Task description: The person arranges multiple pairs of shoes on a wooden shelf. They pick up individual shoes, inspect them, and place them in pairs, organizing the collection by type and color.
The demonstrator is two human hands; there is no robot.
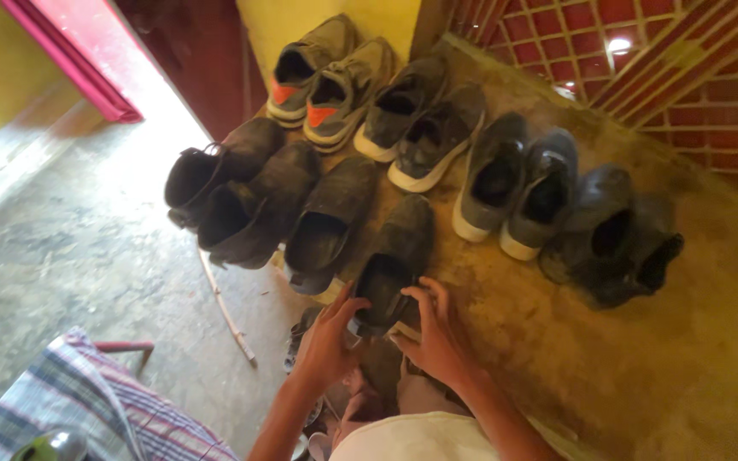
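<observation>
Both hands grip the heel of a dusty dark shoe (390, 265) on the floor (625, 358), left hand (328, 341) and right hand (442, 337) clamped; it looks light, soft-sided

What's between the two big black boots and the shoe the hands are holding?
One dusty dark shoe sits between the black boots and the held shoe, seen in the head view.
</observation>
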